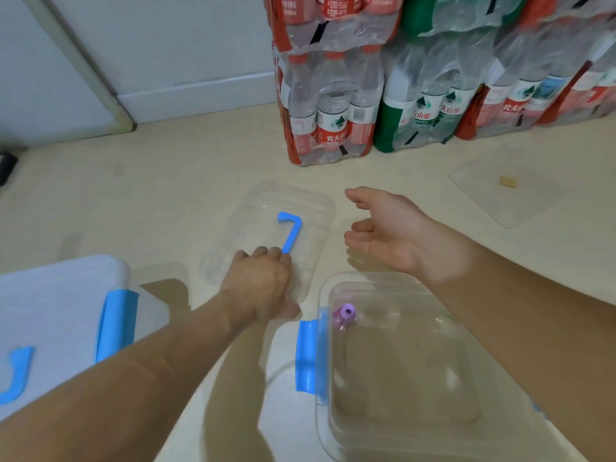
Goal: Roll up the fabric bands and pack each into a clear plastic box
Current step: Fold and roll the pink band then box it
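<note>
I read the left hand [260, 285] with fingers curled onto the clear lid [300, 201], which lies on the floor at 12 o'clock. The right hand [390, 235], at 1 o'clock, is spread wide and holds nothing. The rolled purple band [346, 313] sits inside the clear box [416, 361] at 5 o'clock, in its 10 o'clock corner.

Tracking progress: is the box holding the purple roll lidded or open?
Open: the clear box has a bare rim; a lid lies apart, gripped by the left hand.
</note>
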Motion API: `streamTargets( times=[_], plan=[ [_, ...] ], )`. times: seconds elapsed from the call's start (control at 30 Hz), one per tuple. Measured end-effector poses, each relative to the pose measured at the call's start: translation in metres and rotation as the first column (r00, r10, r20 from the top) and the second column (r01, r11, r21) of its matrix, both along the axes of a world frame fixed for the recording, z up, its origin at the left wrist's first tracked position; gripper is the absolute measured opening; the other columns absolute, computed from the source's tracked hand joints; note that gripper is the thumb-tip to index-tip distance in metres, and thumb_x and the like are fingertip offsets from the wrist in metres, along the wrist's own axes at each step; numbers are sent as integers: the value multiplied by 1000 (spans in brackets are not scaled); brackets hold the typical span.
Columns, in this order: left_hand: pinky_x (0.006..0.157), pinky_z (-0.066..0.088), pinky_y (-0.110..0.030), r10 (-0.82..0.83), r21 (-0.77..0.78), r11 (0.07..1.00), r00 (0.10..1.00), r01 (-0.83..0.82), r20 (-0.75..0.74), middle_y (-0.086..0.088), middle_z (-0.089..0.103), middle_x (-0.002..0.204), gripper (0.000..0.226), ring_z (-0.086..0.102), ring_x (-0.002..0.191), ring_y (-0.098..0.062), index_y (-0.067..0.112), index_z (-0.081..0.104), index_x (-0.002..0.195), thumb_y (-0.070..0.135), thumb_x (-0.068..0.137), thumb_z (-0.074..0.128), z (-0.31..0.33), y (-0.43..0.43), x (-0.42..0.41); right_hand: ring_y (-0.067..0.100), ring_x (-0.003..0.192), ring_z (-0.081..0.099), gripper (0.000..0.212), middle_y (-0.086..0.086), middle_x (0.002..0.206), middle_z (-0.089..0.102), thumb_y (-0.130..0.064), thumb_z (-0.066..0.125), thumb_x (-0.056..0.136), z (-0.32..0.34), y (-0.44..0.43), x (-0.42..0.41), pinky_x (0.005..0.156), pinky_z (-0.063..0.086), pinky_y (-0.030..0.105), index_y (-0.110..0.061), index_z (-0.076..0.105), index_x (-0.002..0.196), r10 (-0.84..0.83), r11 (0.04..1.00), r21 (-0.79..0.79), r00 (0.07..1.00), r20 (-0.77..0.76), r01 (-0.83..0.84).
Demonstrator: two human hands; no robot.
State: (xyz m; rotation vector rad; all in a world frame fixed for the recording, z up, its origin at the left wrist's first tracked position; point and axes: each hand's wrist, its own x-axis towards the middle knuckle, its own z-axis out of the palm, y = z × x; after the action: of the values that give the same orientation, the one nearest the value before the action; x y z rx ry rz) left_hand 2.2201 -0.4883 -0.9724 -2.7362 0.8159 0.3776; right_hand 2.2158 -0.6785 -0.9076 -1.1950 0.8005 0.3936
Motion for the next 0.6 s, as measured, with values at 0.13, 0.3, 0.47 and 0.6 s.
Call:
streamTargets(
  times=[0.13, 0.3, 0.47, 0.6],
  plan=[
    [67, 43, -31, 281, -417, 852, 948, -317, -147, -2, 60, 84, 72, 58, 81, -25, 12, 56, 83, 70, 44, 41, 57, 16, 9, 41, 113, 52, 61, 26, 137, 39, -34, 63, 88, 21, -4, -6, 94, 48, 46, -13, 37, 139, -22, 998, 63, 1000, 3, 22],
    [72, 46, -28, 129, -599, 769, 973, -221, -193, 7, 60, 81, 60, 56, 78, -16, 20, 58, 83, 65, 43, 51, 149, 13, -18, 40, 110, 60, 74, 20, 139, 42, -56, 65, 80, 80, -1, -12, 91, 50, 55, -33, 32, 142, 100, 983, 143, 991, 93, -112],
    [77, 48, -33, -314, -410, 862, 949, 299, 32, 5, 51, 99, 65, 51, 93, -18, 20, 49, 104, 60, 54, 62, 206, -1, -69, 27, 88, 71, 54, 5, 116, 63, -29, 66, 88, 150, -19, -32, 46, 48, 21, -24, 40, 134, -80, 960, -238, 956, 281, 150],
    [87, 45, -34, -304, -428, 848, 949, 311, 86, 9, 44, 122, 70, 42, 115, -19, 40, 43, 117, 63, 53, 58, 226, 8, -92, 22, 60, 67, 34, 7, 68, 65, -5, 62, 89, 197, -74, -82, 33, 38, 14, -6, 56, 123, -2, 946, -311, 961, 276, 91]
  ],
)
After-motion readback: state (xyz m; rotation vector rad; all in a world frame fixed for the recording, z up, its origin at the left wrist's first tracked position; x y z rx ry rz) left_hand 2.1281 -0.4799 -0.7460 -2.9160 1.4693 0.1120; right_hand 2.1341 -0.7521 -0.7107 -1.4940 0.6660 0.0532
